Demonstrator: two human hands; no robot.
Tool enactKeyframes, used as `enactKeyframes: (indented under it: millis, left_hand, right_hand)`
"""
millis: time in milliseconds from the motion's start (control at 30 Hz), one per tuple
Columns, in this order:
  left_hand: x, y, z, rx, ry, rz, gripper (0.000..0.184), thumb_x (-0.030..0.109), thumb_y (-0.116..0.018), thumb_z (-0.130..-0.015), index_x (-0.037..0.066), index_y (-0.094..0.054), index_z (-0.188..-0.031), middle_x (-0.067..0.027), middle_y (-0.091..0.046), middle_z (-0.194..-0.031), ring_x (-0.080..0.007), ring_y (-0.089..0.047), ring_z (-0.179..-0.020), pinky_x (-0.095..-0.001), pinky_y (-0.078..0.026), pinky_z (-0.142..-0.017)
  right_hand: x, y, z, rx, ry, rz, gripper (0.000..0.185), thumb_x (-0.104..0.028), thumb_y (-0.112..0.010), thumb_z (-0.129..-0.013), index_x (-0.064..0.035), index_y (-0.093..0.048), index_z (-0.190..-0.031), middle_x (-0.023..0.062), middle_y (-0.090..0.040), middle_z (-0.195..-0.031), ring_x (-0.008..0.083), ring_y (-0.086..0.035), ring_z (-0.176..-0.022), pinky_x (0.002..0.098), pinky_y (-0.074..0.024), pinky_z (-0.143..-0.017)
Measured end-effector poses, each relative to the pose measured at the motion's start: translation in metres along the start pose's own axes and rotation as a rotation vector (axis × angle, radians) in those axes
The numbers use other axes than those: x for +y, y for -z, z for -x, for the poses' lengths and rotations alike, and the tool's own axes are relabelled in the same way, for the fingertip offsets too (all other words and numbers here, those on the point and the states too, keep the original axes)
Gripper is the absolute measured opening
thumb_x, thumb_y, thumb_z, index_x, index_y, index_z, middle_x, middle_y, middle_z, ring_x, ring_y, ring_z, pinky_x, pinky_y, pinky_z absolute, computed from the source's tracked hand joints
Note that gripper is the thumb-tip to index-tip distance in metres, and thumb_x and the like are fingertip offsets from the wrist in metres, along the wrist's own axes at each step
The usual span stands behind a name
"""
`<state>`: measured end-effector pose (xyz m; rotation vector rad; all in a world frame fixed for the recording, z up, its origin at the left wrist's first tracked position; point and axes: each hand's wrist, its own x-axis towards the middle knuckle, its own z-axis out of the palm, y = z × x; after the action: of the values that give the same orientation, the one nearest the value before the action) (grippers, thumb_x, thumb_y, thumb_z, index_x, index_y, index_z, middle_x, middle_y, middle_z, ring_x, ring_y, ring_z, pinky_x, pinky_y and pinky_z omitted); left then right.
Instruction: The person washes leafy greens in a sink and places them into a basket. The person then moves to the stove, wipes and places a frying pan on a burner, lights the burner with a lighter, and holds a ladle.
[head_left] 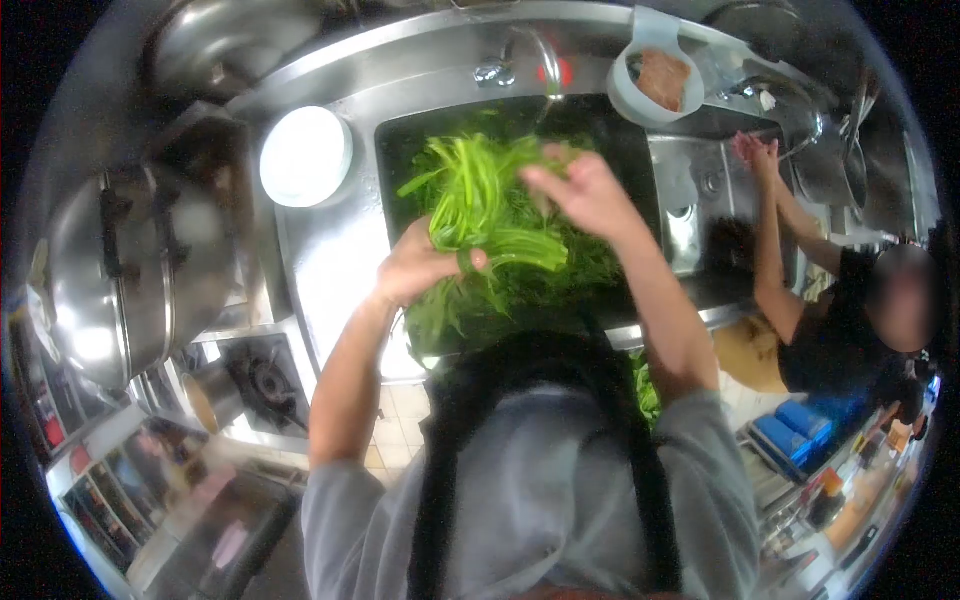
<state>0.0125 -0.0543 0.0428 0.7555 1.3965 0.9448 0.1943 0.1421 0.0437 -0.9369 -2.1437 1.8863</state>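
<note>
Just one leafy bunch [470, 185], left hand [420, 268] around it, two sink basins [684, 235].

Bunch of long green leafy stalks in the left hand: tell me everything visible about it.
The bright green bunch of leafy stalks has slender stems and loose leaves. The left hand grips it over the dark sink basin, some stems fanning away from the person, others pointing right. More greens lie below. Blur hides whether the right hand touches it.

Brt-grn leafy veg bunch [466, 195], stems [525, 247] splayed, over dk sink [612, 125]
</note>
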Motion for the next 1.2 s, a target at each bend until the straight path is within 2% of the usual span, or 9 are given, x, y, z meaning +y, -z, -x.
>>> enactKeyframes:
  millis: [67,167,267,500,600,700,833,967,1200]
  left_hand:
    - [-0.002,-0.002,0.006,0.062,0.004,0.053,0.061,0.042,-0.071,-0.088,-0.002,-0.056,-0.128,-0.0175,-0.065,-0.116,-0.0217,-0.067,-0.094,-0.0308,-0.054,-0.074]
    - [0.015,-0.011,0.010,0.264,0.201,0.105,0.074,0.057,-0.061,-0.090,-0.003,-0.053,-0.133,-0.0224,-0.059,-0.127,-0.0295,-0.064,-0.108,-0.0358,-0.053,-0.085]
    - [-0.015,0.000,-0.006,0.339,0.171,0.042,0.081,0.063,-0.055,-0.091,-0.005,-0.050,-0.135,-0.0236,-0.058,-0.128,-0.0324,-0.059,-0.115,-0.0396,-0.047,-0.095]
    - [-0.004,-0.016,-0.011,0.444,0.171,-0.157,0.079,0.069,-0.046,-0.093,-0.007,-0.062,-0.111,-0.0181,-0.066,-0.096,-0.0286,-0.062,-0.095,-0.0370,-0.046,-0.087]
    - [-0.008,-0.017,-0.010,0.469,0.115,-0.222,0.080,0.070,-0.041,-0.094,-0.006,-0.065,-0.098,-0.0152,-0.065,-0.082,-0.0260,-0.062,-0.085,-0.0372,-0.048,-0.081]
    - [-0.024,-0.017,-0.011,0.563,0.129,-0.310,0.080,0.071,-0.037,-0.095,-0.004,-0.065,-0.090,-0.0128,-0.061,-0.072,-0.0238,-0.060,-0.077,-0.0387,-0.047,-0.075]
    - [-0.002,-0.017,-0.001,0.259,0.052,-0.357,0.082,0.072,-0.034,-0.094,-0.003,-0.067,-0.094,-0.0136,-0.062,-0.071,-0.0263,-0.063,-0.077,-0.0395,-0.050,-0.075]
    - [0.022,-0.020,0.006,0.196,0.058,-0.399,0.083,0.072,-0.034,-0.094,-0.003,-0.069,-0.100,-0.0147,-0.063,-0.073,-0.0272,-0.065,-0.080,-0.0396,-0.052,-0.077]
    - [0.027,-0.018,0.008,0.106,0.037,-0.433,0.087,0.076,-0.032,-0.092,-0.002,-0.068,-0.104,-0.0150,-0.065,-0.076,-0.0285,-0.066,-0.079,-0.0422,-0.053,-0.077]
  right_hand:
    - [0.012,0.008,0.000,0.244,0.003,-0.375,0.023,-0.024,-0.066,-0.095,-0.0036,-0.069,-0.107,-0.0003,-0.060,-0.073,0.0085,-0.053,-0.059,0.0239,-0.0439,-0.055]
    - [0.016,0.029,0.004,0.287,0.065,-0.504,0.025,-0.022,-0.065,-0.095,-0.0020,-0.067,-0.110,0.0004,-0.059,-0.074,0.0098,-0.053,-0.059,0.0244,-0.0439,-0.051]
    - [0.003,0.019,0.017,0.216,-0.019,-0.431,0.025,-0.023,-0.065,-0.096,-0.0008,-0.067,-0.109,0.0018,-0.060,-0.077,0.0114,-0.055,-0.063,0.0259,-0.0465,-0.051]
    - [-0.011,-0.006,0.030,0.029,0.010,-0.276,0.033,-0.028,-0.065,-0.096,-0.0003,-0.065,-0.115,0.0052,-0.066,-0.096,0.0120,-0.063,-0.081,0.0297,-0.0557,-0.065]
    - [-0.002,-0.005,0.029,0.004,0.022,-0.154,0.036,-0.028,-0.064,-0.097,-0.0021,-0.063,-0.122,0.0064,-0.066,-0.110,0.0126,-0.063,-0.094,0.0298,-0.0559,-0.075]
    - [-0.002,-0.002,0.024,0.083,0.168,-0.294,0.038,-0.029,-0.066,-0.096,-0.0024,-0.061,-0.123,0.0020,-0.065,-0.106,0.0112,-0.062,-0.093,0.0261,-0.0509,-0.082]
    - [-0.007,0.001,0.022,-0.066,0.170,-0.282,0.047,-0.024,-0.069,-0.093,-0.0038,-0.055,-0.133,0.0041,-0.063,-0.125,0.0137,-0.056,-0.114,0.0312,-0.0446,-0.100]
    - [-0.019,0.003,0.024,-0.379,0.065,-0.246,0.043,-0.013,-0.074,-0.088,-0.0030,-0.060,-0.127,0.0039,-0.068,-0.118,0.0115,-0.061,-0.106,0.0298,-0.0485,-0.094]
    - [-0.028,0.005,0.027,-0.222,0.085,-0.112,0.030,-0.012,-0.070,-0.090,0.0005,-0.065,-0.116,0.0050,-0.071,-0.109,0.0110,-0.063,-0.098,0.0291,-0.0500,-0.090]
